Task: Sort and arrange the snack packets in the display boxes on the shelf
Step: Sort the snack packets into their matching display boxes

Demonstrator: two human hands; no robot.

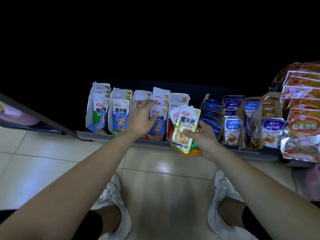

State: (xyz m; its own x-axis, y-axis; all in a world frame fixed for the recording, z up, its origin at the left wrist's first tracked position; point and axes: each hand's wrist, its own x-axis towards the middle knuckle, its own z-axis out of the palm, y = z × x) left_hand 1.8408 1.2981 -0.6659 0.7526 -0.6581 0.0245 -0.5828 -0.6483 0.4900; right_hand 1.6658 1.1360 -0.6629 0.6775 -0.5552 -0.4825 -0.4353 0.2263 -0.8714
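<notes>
Just before the shelf (121,138), the right hand (202,135) pinches a few light, slippery, floppy snack packets (186,125) near their lower seams, likely the stiffest hold, while the left hand (140,116) touches a boxed packet (158,125), grip unclear.

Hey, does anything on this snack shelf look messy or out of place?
The dark blue packets lie slumped at a slant in their box, unlike the upright rows further left. The right hand holds a mixed bunch, a yellow-green packet in front and an orange packet behind.
</notes>
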